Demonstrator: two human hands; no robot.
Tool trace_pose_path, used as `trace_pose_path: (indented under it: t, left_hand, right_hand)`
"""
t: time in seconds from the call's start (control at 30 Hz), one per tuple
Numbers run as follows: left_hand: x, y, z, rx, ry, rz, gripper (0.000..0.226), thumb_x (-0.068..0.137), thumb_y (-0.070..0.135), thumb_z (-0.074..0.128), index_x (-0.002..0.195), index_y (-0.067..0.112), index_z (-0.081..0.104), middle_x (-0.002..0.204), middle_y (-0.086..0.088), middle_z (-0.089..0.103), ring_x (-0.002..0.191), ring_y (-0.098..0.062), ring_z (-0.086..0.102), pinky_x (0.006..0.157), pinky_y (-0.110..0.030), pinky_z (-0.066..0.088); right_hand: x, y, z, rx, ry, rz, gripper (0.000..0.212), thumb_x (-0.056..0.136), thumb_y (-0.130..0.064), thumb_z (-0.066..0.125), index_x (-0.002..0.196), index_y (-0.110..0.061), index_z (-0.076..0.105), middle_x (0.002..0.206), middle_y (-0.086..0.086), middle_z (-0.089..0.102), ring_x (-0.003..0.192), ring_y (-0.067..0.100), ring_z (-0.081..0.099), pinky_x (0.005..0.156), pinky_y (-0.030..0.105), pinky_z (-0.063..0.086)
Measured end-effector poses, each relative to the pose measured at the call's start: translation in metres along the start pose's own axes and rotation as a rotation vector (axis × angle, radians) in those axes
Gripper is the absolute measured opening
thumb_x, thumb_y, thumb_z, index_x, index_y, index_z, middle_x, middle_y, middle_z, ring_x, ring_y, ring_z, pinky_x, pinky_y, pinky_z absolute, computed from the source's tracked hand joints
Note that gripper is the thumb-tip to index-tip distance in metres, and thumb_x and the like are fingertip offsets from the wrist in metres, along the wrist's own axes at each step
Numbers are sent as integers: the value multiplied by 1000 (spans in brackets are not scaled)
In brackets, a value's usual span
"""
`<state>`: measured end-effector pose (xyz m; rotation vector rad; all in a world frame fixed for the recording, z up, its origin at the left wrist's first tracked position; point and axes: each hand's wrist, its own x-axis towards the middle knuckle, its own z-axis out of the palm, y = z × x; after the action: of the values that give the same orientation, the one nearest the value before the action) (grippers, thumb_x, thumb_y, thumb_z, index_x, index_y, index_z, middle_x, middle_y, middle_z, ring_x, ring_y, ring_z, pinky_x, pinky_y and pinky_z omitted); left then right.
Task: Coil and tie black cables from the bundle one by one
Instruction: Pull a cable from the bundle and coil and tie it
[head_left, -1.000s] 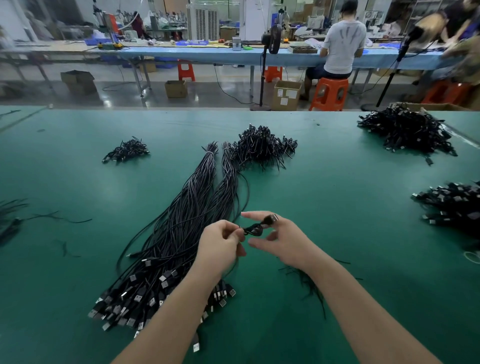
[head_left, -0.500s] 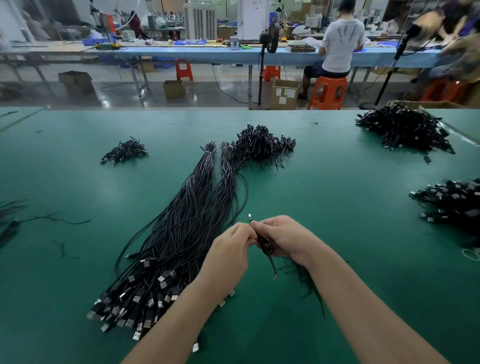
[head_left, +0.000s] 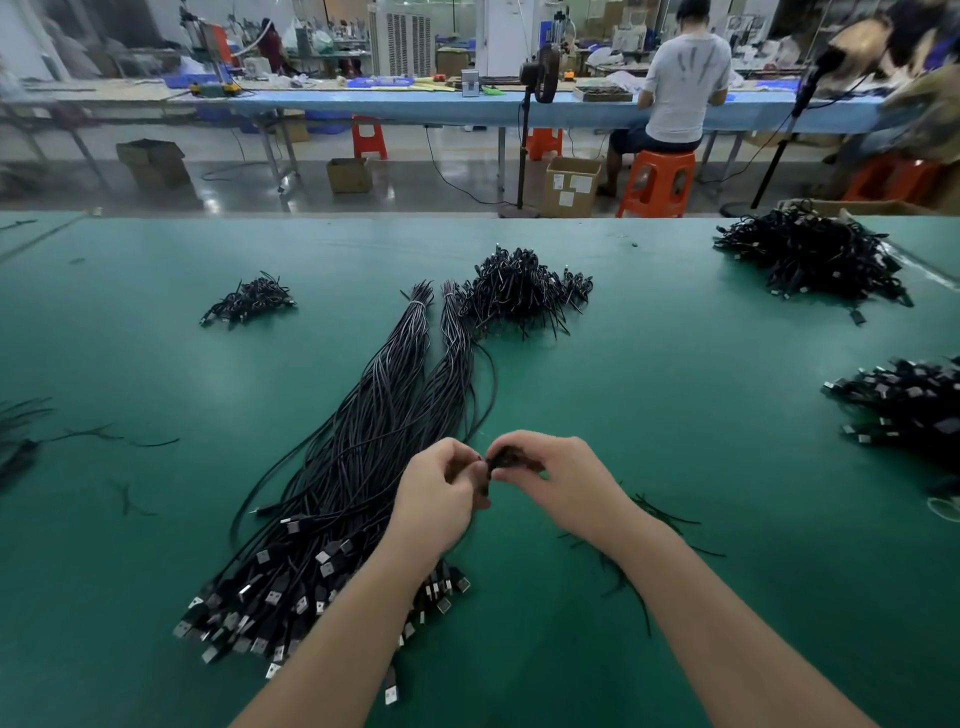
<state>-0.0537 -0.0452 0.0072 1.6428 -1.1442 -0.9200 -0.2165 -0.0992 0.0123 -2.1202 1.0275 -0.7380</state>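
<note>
Both hands meet above the green desk (head_left: 675, 415) and grasp one small coiled black cable (head_left: 506, 460) between them. The left hand (head_left: 441, 493) pinches it with curled fingers at its left end, and the right hand (head_left: 556, 478) curls its fingers around the coil from the right. The big cable bundle (head_left: 363, 467) lies under and to the left of the left hand, with its USB plugs (head_left: 270, 597) close to the left forearm. A heap of tied coils (head_left: 519, 291) lies far beyond the hands. Loose black ties (head_left: 660, 519) lie just beside the right wrist.
</note>
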Motion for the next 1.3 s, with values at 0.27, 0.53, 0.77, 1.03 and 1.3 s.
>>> trace_pose_path:
  t: [0.27,0.53,0.77,1.03,1.3]
  left_hand:
    - [-12,8,8,163,99,318,31,96,7,62,75,28,55,61,12,56,57,-1,50,55,-12,39]
    - [-5,-4,5,581,117,819,22,81,-17,66,87,3,62,85,-4,60,73,-17,55,62,-33,51]
    - [-3,-7,5,595,85,841,18,84,-14,62,89,2,63,86,-5,62,74,-19,57,62,-34,53]
    - [2,-1,5,303,26,354,12,96,12,63,86,18,63,73,13,63,66,3,58,60,-8,40]
    - [10,-8,8,-15,11,-41,14,99,14,62,85,18,66,53,3,63,46,-5,52,48,-17,40]
  right_hand:
    - [5,-11,-1,405,-22,275,14,101,-17,58,110,-9,65,89,14,76,75,25,69,77,40,56]
    - [3,-9,-2,940,-209,641,17,97,-14,61,91,-4,72,74,7,59,63,14,52,54,24,42]
    - [4,-5,2,1112,-244,808,20,95,-14,57,77,-11,62,64,5,57,51,10,46,47,19,39]
    - [0,6,15,987,-166,601,31,100,3,48,118,-12,70,81,7,67,64,13,58,62,27,52]
    - [0,6,24,568,-25,431,13,95,-18,67,100,-26,77,96,-6,77,85,7,65,71,27,52]
